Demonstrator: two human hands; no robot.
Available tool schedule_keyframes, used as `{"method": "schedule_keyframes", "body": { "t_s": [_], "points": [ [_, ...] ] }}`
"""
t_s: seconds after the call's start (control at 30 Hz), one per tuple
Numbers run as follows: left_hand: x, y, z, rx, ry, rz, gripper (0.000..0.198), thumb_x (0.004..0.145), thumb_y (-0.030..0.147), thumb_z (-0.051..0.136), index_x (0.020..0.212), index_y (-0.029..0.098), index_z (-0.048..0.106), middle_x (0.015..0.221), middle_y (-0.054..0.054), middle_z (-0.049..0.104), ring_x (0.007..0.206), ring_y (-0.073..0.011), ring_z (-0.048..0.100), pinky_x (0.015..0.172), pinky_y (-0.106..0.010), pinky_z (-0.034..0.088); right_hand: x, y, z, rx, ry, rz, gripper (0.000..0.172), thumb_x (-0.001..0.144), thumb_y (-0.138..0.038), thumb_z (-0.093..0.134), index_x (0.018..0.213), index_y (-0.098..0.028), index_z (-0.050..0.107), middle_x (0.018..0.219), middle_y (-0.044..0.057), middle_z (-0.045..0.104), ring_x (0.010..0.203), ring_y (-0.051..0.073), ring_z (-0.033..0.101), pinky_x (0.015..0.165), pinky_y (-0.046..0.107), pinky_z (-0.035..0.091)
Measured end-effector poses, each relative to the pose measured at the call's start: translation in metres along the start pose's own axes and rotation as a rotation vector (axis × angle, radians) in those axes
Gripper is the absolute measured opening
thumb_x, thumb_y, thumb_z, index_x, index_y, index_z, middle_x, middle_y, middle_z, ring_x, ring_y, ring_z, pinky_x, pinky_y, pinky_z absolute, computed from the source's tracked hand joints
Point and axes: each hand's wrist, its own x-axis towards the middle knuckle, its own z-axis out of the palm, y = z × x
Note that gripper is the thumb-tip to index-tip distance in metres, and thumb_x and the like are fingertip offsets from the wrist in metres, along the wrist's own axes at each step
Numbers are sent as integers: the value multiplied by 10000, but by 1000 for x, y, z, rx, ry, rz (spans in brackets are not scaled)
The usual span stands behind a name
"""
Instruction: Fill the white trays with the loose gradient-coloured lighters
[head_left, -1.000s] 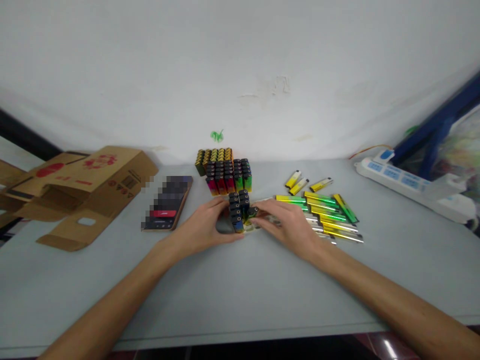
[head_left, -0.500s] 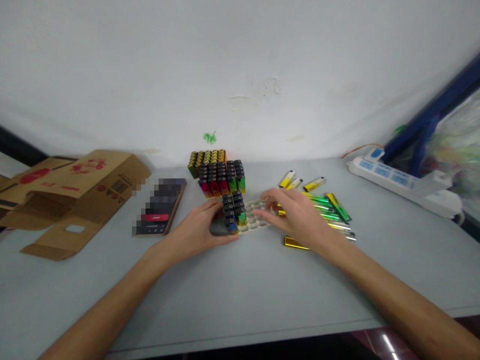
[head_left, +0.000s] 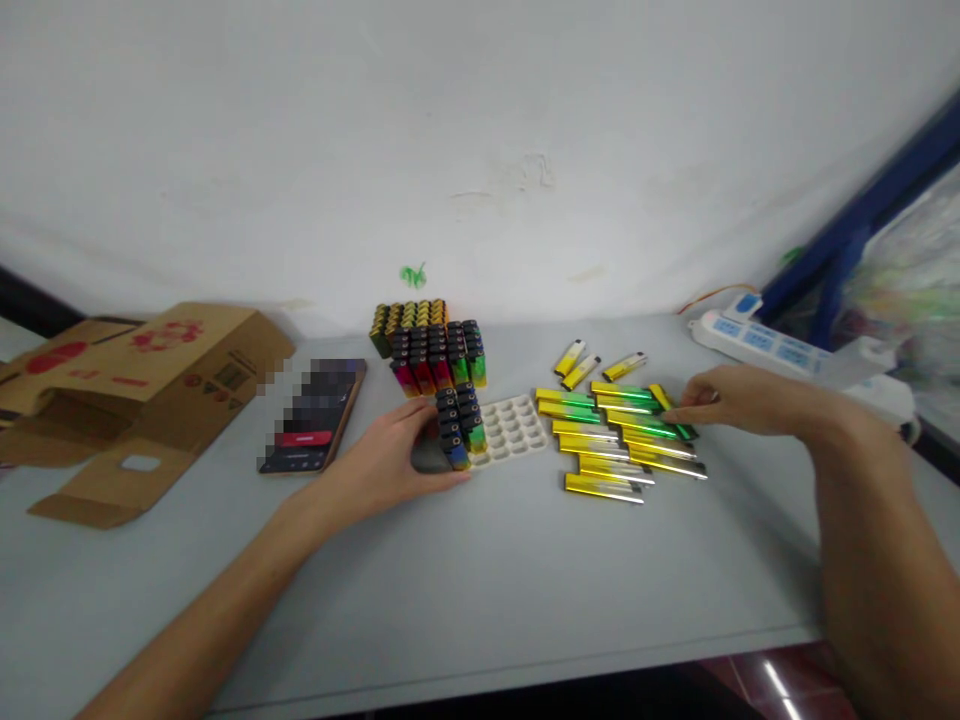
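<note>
A pale tray [head_left: 517, 452] with rows of round hollows lies on the table. Two rows of upright lighters [head_left: 471, 430] with black tops, blue and green in body, fill its left end. My left hand [head_left: 390, 455] holds that end, thumb along the front and fingers behind. On the right, my right hand [head_left: 739, 400] has its fingertips closed at a yellow-green lighter [head_left: 661, 396] lying at the edge of a spread. Flat beside it lie several yellow-green and yellow-silver lighters [head_left: 600, 485].
Behind the tray stand blocks of upright lighters, one pink and green [head_left: 424, 375], one gold-topped [head_left: 409, 312]. A phone [head_left: 319, 415] and an opened cardboard box [head_left: 202, 370] are at left. A white power strip [head_left: 780, 345] lies at the back right, near the wall [head_left: 480, 150].
My right hand has moved right, from above the tray to the far side of the loose lighters, uncovering the tray's hollows. My left hand stays at the tray's left end.
</note>
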Motion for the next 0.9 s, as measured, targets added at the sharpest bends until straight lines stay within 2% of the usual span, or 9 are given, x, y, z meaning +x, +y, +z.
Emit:
{"method": "schedule_keyframes", "body": {
  "t_s": [0.07,0.13,0.3,0.4,0.53,0.63,0.73,0.8,0.9],
  "points": [
    [-1,-1,0,5,-1,-4,607,823,623,870,1229,191,739,1288,-172,765,1178,-398,743,1038,-546,645,1,-2,0,-24,-30,11,629,821,-834,713,610,-242,702,626,62,707,562,207,595,565,361,404],
    [-1,-1,0,4,1,-7,606,827,619,867,1235,190,739,1296,-172,764,1181,-398,745,1042,-542,646,2,-2,-2,-36,0,2,598,877,-786,692,633,-240,677,643,76,706,566,202,592,577,370,401],
    [-1,-1,0,12,8,7,649,828,631,870,1281,189,725,1322,-171,762,1200,-400,743,1108,-550,618,2,-8,-6,150,346,48,509,977,-728,595,862,-235,651,728,124,762,614,244,700,654,409,501],
    [-1,-1,1,0,10,2,646,822,629,878,1285,205,726,1335,-164,763,1215,-404,739,1107,-548,622,2,-27,-4,208,530,-58,506,990,-732,578,979,-235,670,685,55,709,563,223,634,619,392,468],
    [-1,0,1,-2,17,10,633,843,596,872,1300,188,716,1344,-163,754,1220,-383,735,1107,-535,618,2,-66,7,397,658,-219,554,997,-693,634,1311,-238,684,662,-32,555,590,188,504,570,333,371],
    [-1,0,1,10,15,3,568,829,616,872,1184,194,735,1253,-151,773,1144,-379,751,1019,-528,650,2,-92,19,641,601,-279,480,914,-652,782,1139,-230,741,737,-21,581,634,161,494,573,310,375],
    [-1,0,1,11,16,-5,536,819,638,871,1101,203,735,1194,-143,779,1099,-374,756,961,-507,663,2,-112,31,853,447,-264,436,867,-627,857,922,-204,767,710,-17,598,634,152,510,588,309,397],
    [-2,0,1,2,18,0,553,825,634,871,1148,206,735,1231,-140,775,1132,-368,752,987,-492,659,1,-123,40,1018,318,-252,417,887,-610,856,932,-204,769,787,6,678,709,172,611,651,312,478],
    [-1,1,1,-4,18,13,618,839,625,868,1264,200,724,1321,-147,756,1212,-369,736,1064,-490,638,0,-137,52,1263,93,-272,395,953,-602,800,1061,-225,750,1057,61,787,929,215,737,810,349,583]
  ]
}}
